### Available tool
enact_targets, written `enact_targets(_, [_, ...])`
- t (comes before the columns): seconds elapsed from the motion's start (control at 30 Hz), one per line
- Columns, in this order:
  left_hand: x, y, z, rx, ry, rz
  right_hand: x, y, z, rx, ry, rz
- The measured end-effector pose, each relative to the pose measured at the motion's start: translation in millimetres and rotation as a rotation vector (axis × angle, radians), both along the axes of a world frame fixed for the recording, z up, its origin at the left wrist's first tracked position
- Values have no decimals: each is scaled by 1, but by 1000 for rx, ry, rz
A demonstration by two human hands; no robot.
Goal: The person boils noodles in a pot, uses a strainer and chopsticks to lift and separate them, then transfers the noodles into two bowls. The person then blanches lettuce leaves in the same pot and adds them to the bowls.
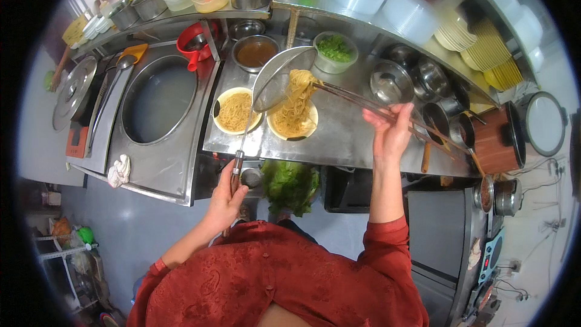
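Observation:
My left hand (229, 195) grips the wooden handle of a wire-mesh strainer (278, 75), which is tilted over the steel counter. Long chopsticks (358, 99) are held in my right hand (391, 131). Their tips pinch a clump of noodles (300, 91) at the strainer's edge. The strands hang down into the right-hand bowl (295, 134), a pale one with noodles in it. To its left, partly behind the strainer's handle, a second pale bowl (219, 120) also holds noodles.
A large round vat of cloudy liquid (156, 100) is set in the counter at left. Behind the bowls stand a steel bowl of brown sauce (255, 53) and a tub of chopped greens (336, 52). Steel bowls (391, 82) and pans crowd the right. Leafy lettuce (290, 186) sits below the counter.

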State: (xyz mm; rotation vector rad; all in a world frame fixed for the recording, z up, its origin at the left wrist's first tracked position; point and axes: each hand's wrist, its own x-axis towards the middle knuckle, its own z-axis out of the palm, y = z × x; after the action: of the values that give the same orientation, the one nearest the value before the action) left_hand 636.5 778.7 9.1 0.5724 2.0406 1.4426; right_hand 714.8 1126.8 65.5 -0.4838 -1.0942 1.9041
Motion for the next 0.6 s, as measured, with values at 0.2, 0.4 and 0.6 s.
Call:
enact_targets(0.2, [-4,-3,4,-23,61,-16,0,-22,-3,703,-298,181])
enact_targets(0.4, [-1,-5,1,0,143,-49,-10,-8,-134,66,-274,69])
enact_targets(0.6, [6,-15,26,90,-231,92,-10,8,-173,-642,14,-104])
